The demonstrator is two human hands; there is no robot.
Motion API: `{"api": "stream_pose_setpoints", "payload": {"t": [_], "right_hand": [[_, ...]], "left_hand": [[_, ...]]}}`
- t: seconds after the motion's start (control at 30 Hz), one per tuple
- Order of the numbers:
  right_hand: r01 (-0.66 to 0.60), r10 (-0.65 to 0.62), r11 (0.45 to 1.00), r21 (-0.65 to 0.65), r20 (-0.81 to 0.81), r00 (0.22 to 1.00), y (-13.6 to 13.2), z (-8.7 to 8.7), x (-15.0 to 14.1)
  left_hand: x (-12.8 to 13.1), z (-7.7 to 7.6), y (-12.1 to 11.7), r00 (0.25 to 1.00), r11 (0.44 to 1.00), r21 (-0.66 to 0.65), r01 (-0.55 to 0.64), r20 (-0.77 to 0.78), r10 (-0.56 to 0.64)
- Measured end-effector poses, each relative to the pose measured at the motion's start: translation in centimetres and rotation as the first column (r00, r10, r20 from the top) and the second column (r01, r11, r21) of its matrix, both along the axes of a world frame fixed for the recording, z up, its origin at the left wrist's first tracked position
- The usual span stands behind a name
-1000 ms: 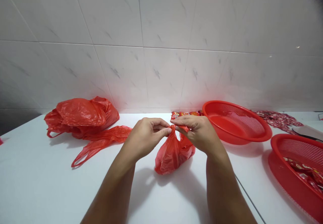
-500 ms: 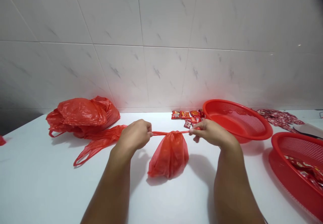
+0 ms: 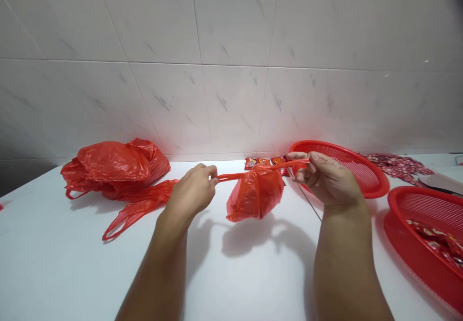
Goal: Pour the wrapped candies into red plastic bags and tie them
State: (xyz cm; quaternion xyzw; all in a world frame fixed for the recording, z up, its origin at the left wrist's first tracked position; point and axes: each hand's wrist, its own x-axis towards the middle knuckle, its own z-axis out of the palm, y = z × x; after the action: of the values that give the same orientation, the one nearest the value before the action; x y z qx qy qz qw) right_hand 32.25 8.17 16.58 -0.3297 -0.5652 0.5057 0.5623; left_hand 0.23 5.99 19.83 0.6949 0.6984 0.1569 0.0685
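My left hand [image 3: 191,190] is nearly closed, thumb and fingers pinching one twisted handle of a small, thin red plastic carrier bag [image 3: 255,193]. My right hand [image 3: 327,178] is narrow too, curled around the other handle and raised a little higher, so the two handles pull taut between my hands. The rounded, bulging body of the bag hangs in the air between them, above a glossy white table [image 3: 72,244], and its shadow falls on the surface below.

Beyond the bag, small red snack packets [image 3: 260,163] lie against the wall, partly hidden by the bag and my right hand. That hand also blocks part of a round red plastic mesh basket [image 3: 365,171] just behind it. Farther right, a second red mesh basket [image 3: 405,200] holds crumpled red printed wrappers [image 3: 430,234]. A strip of red patterned wrappers [image 3: 398,164] lies along the wall, near a flat pale grey object [image 3: 439,181] that I cannot identify. To my left, a heap of crumpled red plastic bags [image 3: 112,164] sits by the wall of white marble-look tiles [image 3: 231,70].
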Motion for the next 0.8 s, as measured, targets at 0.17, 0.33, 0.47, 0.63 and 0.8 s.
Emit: {"api": "stream_pose_setpoints", "payload": {"t": [0.17, 0.33, 0.47, 0.63, 0.8], "right_hand": [[0.012, -0.038, 0.992, -0.122, -0.211, 0.977, 0.6, 0.1, 0.1], [-0.044, 0.021, 0.996, -0.072, -0.294, 0.956, -0.1, 0.2, 0.0], [-0.086, 0.090, 0.996, 0.032, -0.155, 0.984, -1.3, 0.6, -1.0], [-0.376, 0.369, 0.926, 0.018, 0.153, 0.917, -2.2, 0.8, -3.9], [-0.597, 0.589, 0.801, -0.031, 0.218, 0.778, -1.7, 1.0, -7.0]], "left_hand": [[0.3, -0.3, 0.1, 0.999, 0.999, -0.012, 0.033, 0.036, -0.033], [0.3, 0.1, -0.5, 0.990, 0.997, 0.045, 0.057, 0.127, -0.062], [1.8, 0.0, -1.0, 0.925, 0.941, 0.295, 0.164, 0.286, -0.251], [4.4, -0.6, -1.6, 0.796, 0.835, 0.499, 0.231, 0.397, -0.457], [5.6, -1.2, -1.7, 0.679, 0.835, 0.457, 0.307, 0.509, -0.528]]}}
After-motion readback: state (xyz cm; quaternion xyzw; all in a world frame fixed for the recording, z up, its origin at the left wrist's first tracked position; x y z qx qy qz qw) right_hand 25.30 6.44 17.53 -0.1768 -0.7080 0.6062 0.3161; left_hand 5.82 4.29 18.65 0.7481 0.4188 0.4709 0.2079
